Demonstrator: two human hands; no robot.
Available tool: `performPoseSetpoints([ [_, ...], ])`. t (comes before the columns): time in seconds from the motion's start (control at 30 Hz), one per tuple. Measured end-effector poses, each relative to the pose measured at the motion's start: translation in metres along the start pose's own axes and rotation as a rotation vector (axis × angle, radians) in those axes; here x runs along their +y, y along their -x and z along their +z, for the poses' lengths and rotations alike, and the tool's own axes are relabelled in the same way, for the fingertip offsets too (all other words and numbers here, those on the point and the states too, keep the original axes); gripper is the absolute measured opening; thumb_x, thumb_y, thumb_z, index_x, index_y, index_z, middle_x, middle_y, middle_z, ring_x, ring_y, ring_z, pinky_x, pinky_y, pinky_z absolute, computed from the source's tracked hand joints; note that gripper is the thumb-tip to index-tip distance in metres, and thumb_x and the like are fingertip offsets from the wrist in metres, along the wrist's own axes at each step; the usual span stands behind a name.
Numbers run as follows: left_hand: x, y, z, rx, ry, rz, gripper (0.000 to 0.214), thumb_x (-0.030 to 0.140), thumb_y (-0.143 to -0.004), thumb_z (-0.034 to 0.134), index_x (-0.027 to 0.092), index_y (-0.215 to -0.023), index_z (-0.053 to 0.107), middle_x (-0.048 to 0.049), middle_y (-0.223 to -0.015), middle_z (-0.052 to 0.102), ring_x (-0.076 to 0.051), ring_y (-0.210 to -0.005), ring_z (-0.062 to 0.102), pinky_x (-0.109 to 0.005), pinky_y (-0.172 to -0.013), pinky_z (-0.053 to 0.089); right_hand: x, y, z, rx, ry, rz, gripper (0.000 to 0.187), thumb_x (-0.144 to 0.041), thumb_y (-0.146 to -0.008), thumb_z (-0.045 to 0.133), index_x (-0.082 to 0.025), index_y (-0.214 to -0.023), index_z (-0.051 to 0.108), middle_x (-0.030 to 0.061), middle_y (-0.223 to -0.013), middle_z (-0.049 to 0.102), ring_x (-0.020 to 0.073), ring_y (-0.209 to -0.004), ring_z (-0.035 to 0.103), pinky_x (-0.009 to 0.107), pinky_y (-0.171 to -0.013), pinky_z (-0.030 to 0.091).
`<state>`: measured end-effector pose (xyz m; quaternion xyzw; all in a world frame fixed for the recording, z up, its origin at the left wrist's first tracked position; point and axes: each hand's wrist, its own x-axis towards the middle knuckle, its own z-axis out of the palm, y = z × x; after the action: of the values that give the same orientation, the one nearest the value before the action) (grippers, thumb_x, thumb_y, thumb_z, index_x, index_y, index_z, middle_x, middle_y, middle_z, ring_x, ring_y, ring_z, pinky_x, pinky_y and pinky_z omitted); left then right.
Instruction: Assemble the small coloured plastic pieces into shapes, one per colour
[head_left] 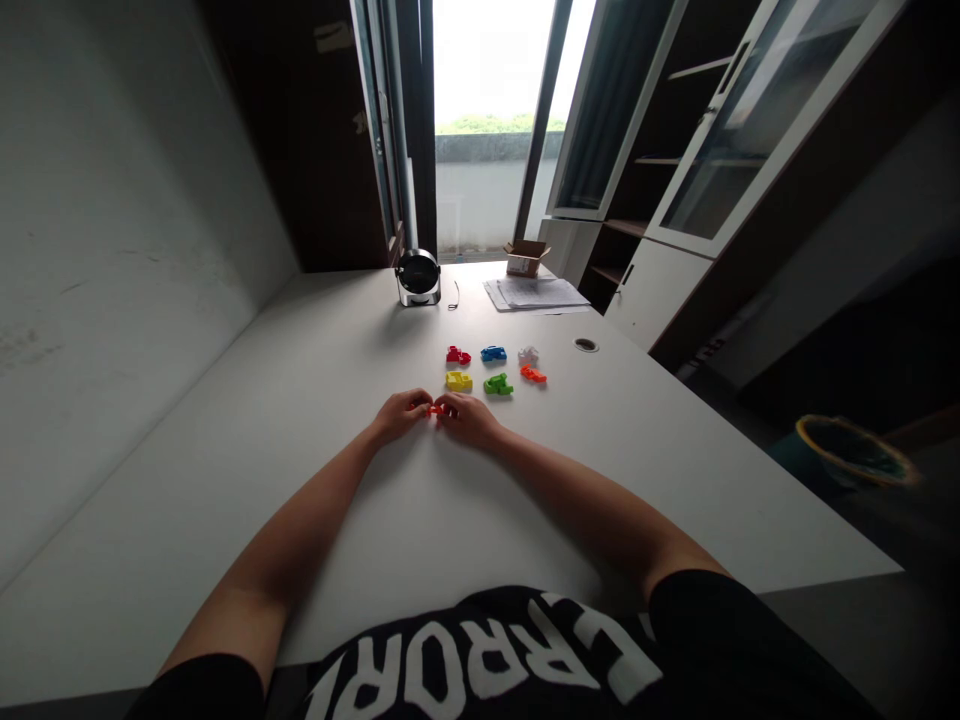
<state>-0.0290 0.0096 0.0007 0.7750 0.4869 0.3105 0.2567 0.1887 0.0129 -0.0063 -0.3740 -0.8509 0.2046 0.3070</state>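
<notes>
My left hand (397, 416) and my right hand (466, 420) meet above the white desk (300, 400), their fingertips pinching a small orange plastic piece (434, 410) from both sides. Most of that piece is hidden by my fingers. Just beyond my hands lie several small moulded plastic pieces in two rows: red (458, 355), blue (493, 353), white (528, 355), yellow (459, 381), green (498, 384) and orange (533, 374). None of them touches my hands.
A round black-and-silver desk fan (418, 279) stands at the far edge, near a stack of papers (534, 293) and an open cardboard box (527, 259). The desk has a round cable grommet (586, 345). Glass-fronted cabinets (720, 130) stand to the right, and a wastebasket (851, 455) sits on the floor.
</notes>
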Motion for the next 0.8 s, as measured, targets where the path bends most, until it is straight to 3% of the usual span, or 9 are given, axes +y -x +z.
performPoseSetpoints([
  [0.8, 0.0029, 0.0009, -0.0004, 0.007, 0.002, -0.026, 0.022, 0.032, -0.086, 0.057, 0.021, -0.096, 0.073, -0.0016, -0.086, 0.073, -0.017, -0.077, 0.062, -0.026, -0.07, 0.047, -0.0011, -0.0002, 0.0001, 0.001, 0.01, 0.01, 0.021, -0.016, -0.087, 0.068, -0.021, -0.108, 0.07, 0.002, -0.091, 0.068, 0.0118, -0.075, 0.057, 0.022, -0.068, 0.04],
])
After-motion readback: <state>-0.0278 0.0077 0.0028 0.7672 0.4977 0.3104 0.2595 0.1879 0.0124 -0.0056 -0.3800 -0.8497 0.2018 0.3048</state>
